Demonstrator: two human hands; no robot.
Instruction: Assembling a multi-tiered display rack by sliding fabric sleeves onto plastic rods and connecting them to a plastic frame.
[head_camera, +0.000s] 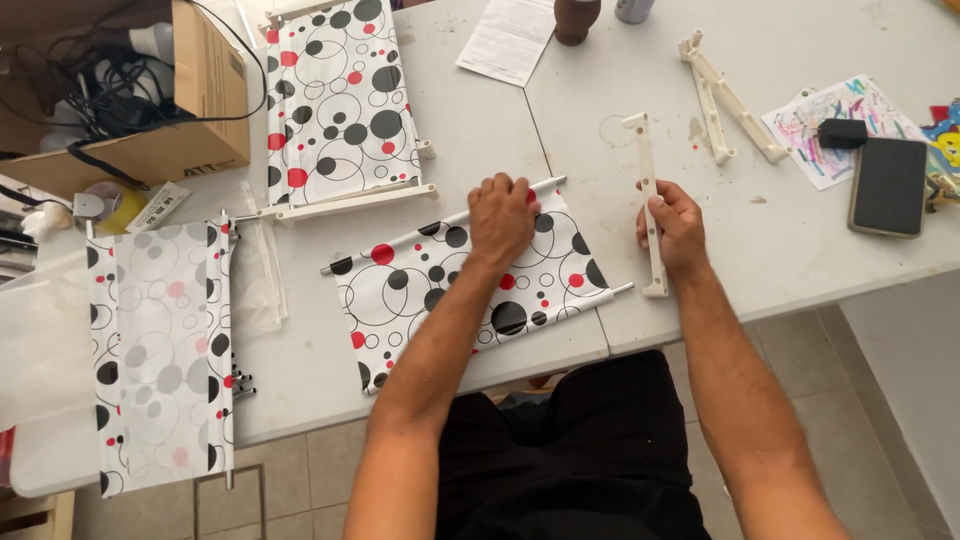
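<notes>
A white fabric panel (440, 285) with black and red circles lies flat on the white table (780, 220) in front of me, a thin metal rod (545, 185) along its far edge and another along its near edge. My left hand (503, 217) is closed over the far rod near its right end. My right hand (673, 224) grips a cream plastic bar (645, 160) held upright, just to the right of the panel's rod ends.
A second spotted panel (340, 100) on cream bars lies at the back left. A third (160, 340), in clear wrap, hangs over the left edge. Cardboard box (205, 100) with cables, paper sheet (508, 38), spare cream bars (722, 100), dark phone (887, 186), colourful drawing (830, 125).
</notes>
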